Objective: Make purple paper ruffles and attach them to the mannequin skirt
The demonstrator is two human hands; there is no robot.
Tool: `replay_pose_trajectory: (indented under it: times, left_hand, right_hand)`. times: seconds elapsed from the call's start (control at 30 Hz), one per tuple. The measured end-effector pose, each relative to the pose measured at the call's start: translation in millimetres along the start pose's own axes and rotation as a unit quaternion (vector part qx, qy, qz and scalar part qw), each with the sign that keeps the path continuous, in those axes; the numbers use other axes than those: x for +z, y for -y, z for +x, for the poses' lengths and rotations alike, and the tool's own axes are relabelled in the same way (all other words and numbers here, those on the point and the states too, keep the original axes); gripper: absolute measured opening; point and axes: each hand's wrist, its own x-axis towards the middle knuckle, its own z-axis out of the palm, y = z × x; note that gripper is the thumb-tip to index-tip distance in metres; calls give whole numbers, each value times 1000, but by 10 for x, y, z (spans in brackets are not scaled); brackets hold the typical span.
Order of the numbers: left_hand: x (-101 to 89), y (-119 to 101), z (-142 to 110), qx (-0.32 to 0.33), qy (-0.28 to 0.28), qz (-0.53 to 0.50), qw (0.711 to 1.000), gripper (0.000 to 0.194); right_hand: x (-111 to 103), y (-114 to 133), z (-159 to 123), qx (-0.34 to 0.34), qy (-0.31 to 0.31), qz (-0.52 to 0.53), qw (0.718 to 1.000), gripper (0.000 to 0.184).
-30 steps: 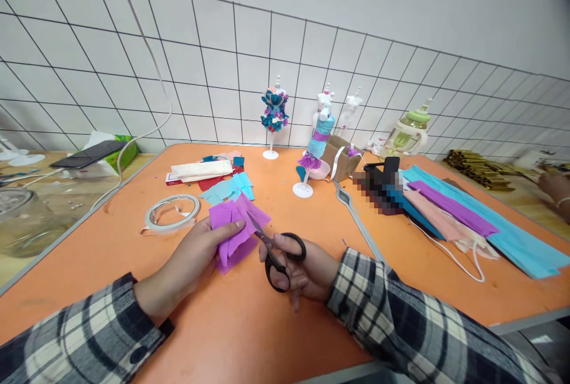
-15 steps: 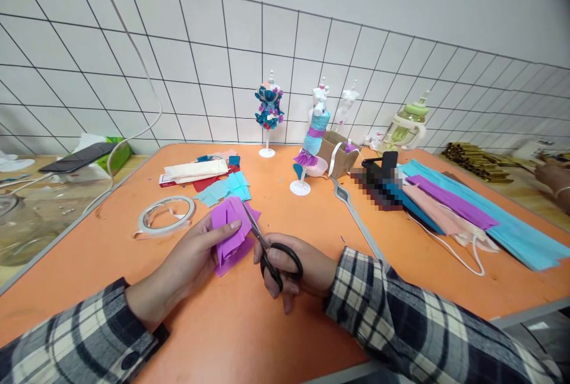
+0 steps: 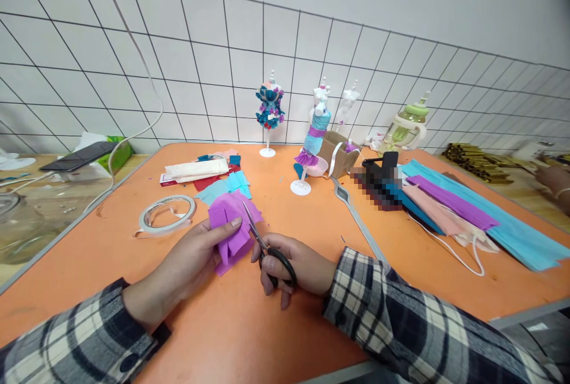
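Pinched between the thumb and fingers of my left hand (image 3: 202, 247) is a folded stack of purple crepe paper (image 3: 229, 218). My right hand (image 3: 289, 262) grips black-handled scissors (image 3: 282, 265), with fingers through the loops. The blades lie at the right edge of the purple paper and look nearly closed. Beyond the paper are light-blue paper pieces (image 3: 229, 187). A roll of double-sided tape (image 3: 146, 218) lies left of my left hand. Past my right hand stands a small dress form (image 3: 318, 129) wrapped in blue and purple paper.
Another decorated dress form (image 3: 269, 108) stands at the back beside a cardboard box (image 3: 341, 158). Long coloured paper strips (image 3: 463, 206) lie at right, near a green-lidded bottle (image 3: 407, 129). A phone (image 3: 78, 157) sits at far left. Another person's hand (image 3: 554, 176) shows at far right.
The scissors' handles have come together and the blades have closed at the purple paper's edge. The view has shifted slightly. My left hand keeps its hold.
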Motion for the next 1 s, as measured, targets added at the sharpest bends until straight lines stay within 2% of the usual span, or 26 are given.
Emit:
replay_pose_trajectory:
  times: [0.13, 0.23, 0.57, 0.77, 1.0]
  left_hand:
    - [-39, 20, 11, 40, -44, 99, 993, 32]
    - [-52, 11, 15, 64, -72, 126, 987, 35]
    - [2, -37, -12, 91, -100, 138, 981, 37]
    - [-8, -40, -14, 93, -109, 150, 978, 34]
    - [-4, -31, -14, 65, -104, 77, 990, 35]
  right_hand:
    - [-13, -4, 1, -1, 0, -2, 1000, 44]
    - [-16, -7, -2, -4, -9, -10, 1000, 45]
    - [20, -27, -1, 30, -58, -49, 997, 46]
    - [18, -22, -7, 21, -45, -40, 998, 47]
    - [34, -20, 0, 42, -60, -56, 996, 43]
